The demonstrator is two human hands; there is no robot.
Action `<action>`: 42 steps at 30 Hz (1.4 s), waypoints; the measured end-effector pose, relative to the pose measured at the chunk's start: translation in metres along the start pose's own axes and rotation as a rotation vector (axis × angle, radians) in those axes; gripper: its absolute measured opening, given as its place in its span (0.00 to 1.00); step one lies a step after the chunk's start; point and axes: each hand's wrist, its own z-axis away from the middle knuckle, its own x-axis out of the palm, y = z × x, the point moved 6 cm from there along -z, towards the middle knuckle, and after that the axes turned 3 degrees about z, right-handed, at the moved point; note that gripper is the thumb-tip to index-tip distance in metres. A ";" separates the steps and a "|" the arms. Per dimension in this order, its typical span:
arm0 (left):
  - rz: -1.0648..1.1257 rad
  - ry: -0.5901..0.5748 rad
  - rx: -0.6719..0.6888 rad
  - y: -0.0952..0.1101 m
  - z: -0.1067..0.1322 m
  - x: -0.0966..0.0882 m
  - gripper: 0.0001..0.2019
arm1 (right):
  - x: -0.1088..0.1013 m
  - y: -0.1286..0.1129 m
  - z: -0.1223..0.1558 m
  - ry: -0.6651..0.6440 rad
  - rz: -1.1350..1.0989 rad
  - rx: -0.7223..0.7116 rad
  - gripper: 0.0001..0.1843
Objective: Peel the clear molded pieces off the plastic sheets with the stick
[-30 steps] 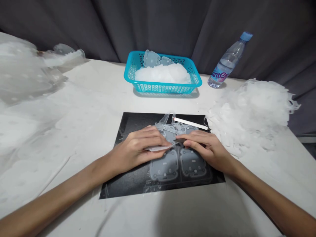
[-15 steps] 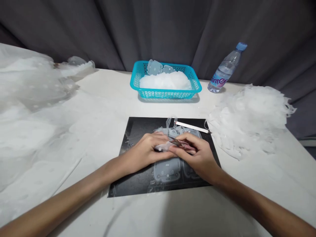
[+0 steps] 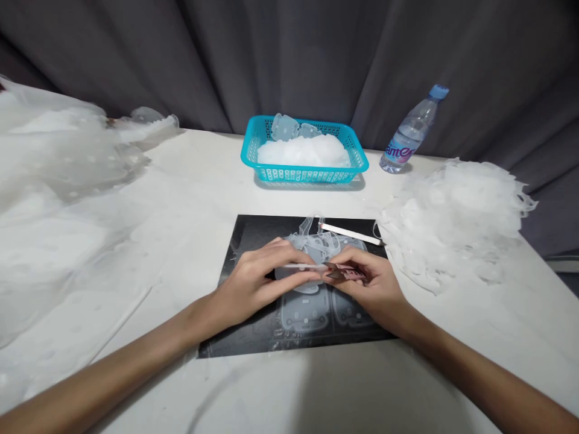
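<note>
A black mat (image 3: 246, 328) lies on the white table, and a clear plastic sheet of moulded pieces (image 3: 312, 310) rests on it. My left hand (image 3: 260, 283) pinches a thin clear plastic piece (image 3: 301, 266) lifted just above the sheet. My right hand (image 3: 368, 283) meets it from the right, fingers closed on a small reddish-brown blade (image 3: 344, 271) whose tip touches the piece. Loose clear offcuts (image 3: 316, 241) sit behind both hands.
A turquoise basket (image 3: 357, 160) with clear plastic pieces stands at the back centre. A water bottle (image 3: 409, 135) is to its right. A heap of plastic scraps (image 3: 456, 211) fills the right; plastic sheets (image 3: 58, 181) cover the left. A white strip (image 3: 350, 233) lies on the mat.
My hands drew together over the sheet and the left hand raised the thin plastic piece a little. The camera view tilted upward slightly.
</note>
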 end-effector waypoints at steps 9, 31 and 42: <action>0.128 -0.042 -0.174 -0.009 -0.008 0.001 0.02 | -0.022 0.001 -0.004 -0.111 0.112 -0.021 0.16; 0.052 -0.248 -0.199 -0.015 -0.004 0.010 0.05 | -0.024 0.008 -0.005 -0.229 0.226 -0.081 0.10; -0.019 -0.292 -0.115 -0.010 0.005 0.013 0.05 | -0.022 0.007 -0.004 -0.243 0.303 -0.141 0.11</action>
